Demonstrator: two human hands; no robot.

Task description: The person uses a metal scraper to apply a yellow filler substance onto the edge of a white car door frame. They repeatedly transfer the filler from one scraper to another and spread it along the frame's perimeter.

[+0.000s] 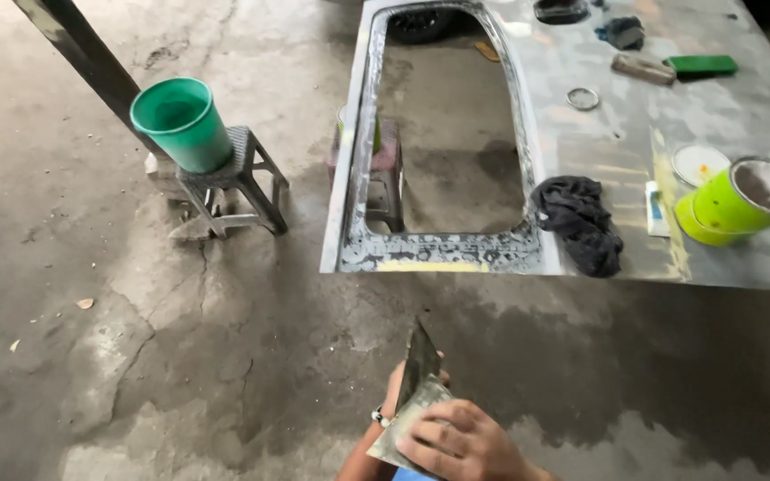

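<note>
Right hand: your right hand (pixel 461 441) lies over a flat grey putty board (pixel 407 428), the fingers (pixel 443 435) clenched on its upper face and edge.
Left hand: your left hand (pixel 396 390) is mostly hidden behind the tools; its fingers seem closed on the dark putty knife (pixel 420 361), whose blade stands up just above your right fingers.
Step in hand: to my judgement, you are wiping or loading the knife blade against the board, before spreading filler.
Work surface: the sanded metal body panel (pixel 599 125) with its window opening is well ahead of your fingers, not touched.
Filler supply: the open lime-green can (pixel 741 200) stands far to the right of your fingers, with a black rag (pixel 581 223) near it.
Next move: it calls for a steady board and a clean blade edge.
Also there: a green bucket (pixel 182 123) on a small stool (pixel 233 183), far left.
</note>
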